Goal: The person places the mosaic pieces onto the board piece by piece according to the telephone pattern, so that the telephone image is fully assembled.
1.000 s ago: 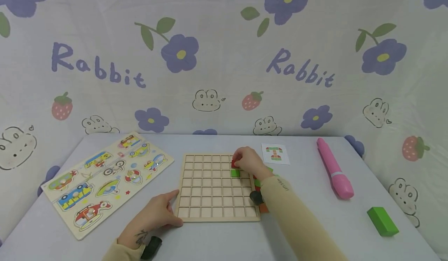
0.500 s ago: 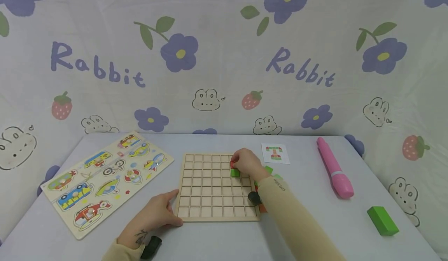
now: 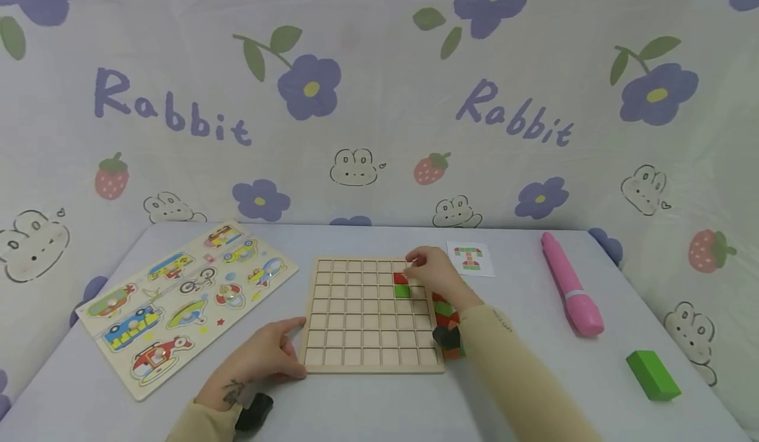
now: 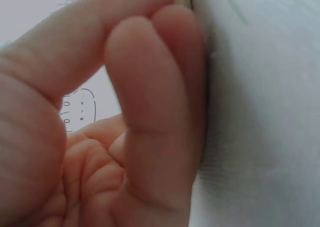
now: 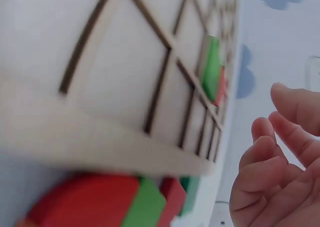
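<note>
A wooden grid board [image 3: 352, 307] lies in front of me in the head view. In its upper right part, a red tile [image 3: 400, 278] sits in a cell just above a green tile [image 3: 402, 291]. My right hand [image 3: 439, 274] hovers over the board's upper right corner, its fingertips just right of the red tile. The right wrist view shows this hand [image 5: 285, 172] with loosely bent fingers and nothing between them. My left hand [image 3: 269, 350] touches the board's left edge with index finger and thumb, the thumb at the near corner. Its other fingers [image 4: 150, 97] are bent loosely.
Loose red, green and orange tiles [image 3: 443, 309] lie along the board's right side, partly behind my right wrist. A pattern card [image 3: 471, 259] lies behind them. Further right are a pink pen-shaped object [image 3: 570, 287] and a green block [image 3: 653, 375]. A vehicle puzzle board [image 3: 204, 323] lies left.
My right fingers have let go of the red tile and moved slightly right, leaving it in its cell above the green one. The left hand stays at the board's edge.
</note>
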Motion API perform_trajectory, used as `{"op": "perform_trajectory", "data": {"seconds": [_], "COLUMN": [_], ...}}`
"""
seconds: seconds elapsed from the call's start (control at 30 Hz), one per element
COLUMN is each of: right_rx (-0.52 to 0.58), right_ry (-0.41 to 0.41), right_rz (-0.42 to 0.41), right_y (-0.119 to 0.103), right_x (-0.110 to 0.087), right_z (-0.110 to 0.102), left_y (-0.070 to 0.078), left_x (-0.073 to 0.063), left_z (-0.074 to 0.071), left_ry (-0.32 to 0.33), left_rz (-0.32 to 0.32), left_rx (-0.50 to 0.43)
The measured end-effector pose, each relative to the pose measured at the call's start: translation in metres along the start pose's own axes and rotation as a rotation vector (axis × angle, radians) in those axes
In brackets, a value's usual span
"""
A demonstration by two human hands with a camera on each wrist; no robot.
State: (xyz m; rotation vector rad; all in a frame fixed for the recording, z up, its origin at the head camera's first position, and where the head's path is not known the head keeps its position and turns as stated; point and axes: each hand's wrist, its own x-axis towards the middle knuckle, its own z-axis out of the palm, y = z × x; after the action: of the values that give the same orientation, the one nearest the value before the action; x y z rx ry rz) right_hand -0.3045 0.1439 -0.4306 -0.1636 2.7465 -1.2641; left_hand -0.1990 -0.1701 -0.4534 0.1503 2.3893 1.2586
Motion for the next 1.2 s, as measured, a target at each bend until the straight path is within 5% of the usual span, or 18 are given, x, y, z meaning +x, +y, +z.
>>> {"op": "perform_trajectory", "data": {"seconds": [0.23,0.53,0.83,1.2], "right_rx": [0.162,0.172,0.119,-0.057], "right_ry": [0.007,-0.024,-0.075,-0.064], "right_rz": [0.132,0.27,0.307,0.302], "right_y": [0.017,0.045,0.071,0.075], "right_x": [-0.024,-0.057,-0.068,-0.054], "right_z": [-0.037,-0.073,-0.075,-0.069], "left_y": [-0.001,-0.003,-0.001,0.001], "left_x": [0.007,0.008,0.007,0.004], "left_z": [-0.002,-0.008,-0.009,-0.005], "left_ry": [0.017,-0.038,-0.048,-0.069], "left_rz": [0.033,0.025,-0.018,-0.001], "left_rx": [-0.024,0.013,-0.013,-0.04]}}
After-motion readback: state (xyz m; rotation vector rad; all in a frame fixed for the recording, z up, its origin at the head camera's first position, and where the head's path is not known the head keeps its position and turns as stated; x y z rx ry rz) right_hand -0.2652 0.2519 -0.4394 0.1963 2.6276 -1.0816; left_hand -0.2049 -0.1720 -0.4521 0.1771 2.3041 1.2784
